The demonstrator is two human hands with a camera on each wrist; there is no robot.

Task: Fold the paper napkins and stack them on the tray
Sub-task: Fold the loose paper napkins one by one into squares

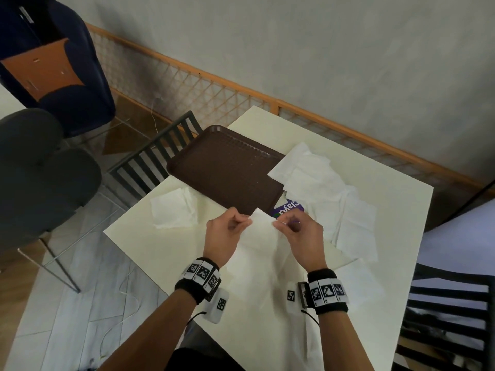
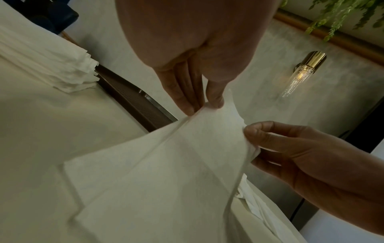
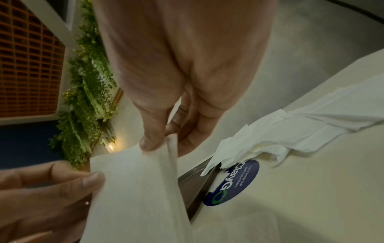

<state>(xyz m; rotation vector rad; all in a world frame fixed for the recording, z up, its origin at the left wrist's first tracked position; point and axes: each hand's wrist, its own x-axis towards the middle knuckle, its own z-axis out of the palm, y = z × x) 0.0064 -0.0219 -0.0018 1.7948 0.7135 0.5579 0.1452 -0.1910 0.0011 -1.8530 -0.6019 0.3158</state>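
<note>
A white paper napkin (image 1: pixel 261 236) hangs lifted over the cream table, just in front of the brown tray (image 1: pixel 227 167). My left hand (image 1: pixel 227 228) pinches its upper left corner and my right hand (image 1: pixel 297 228) pinches its upper right corner. In the left wrist view the napkin (image 2: pixel 166 172) droops from my left fingertips (image 2: pixel 215 102), with my right hand (image 2: pixel 290 148) at its other edge. The right wrist view has my right thumb (image 3: pixel 151 141) pinching a folded edge of the napkin (image 3: pixel 141 189). The tray holds nothing.
A loose pile of unfolded napkins (image 1: pixel 326 188) lies right of the tray, and a small stack of napkins (image 1: pixel 174 207) lies left of it. A round blue sticker (image 1: pixel 288 207) shows by the tray's near corner. Dark chairs (image 1: pixel 152 156) stand around the table (image 1: pixel 150 250).
</note>
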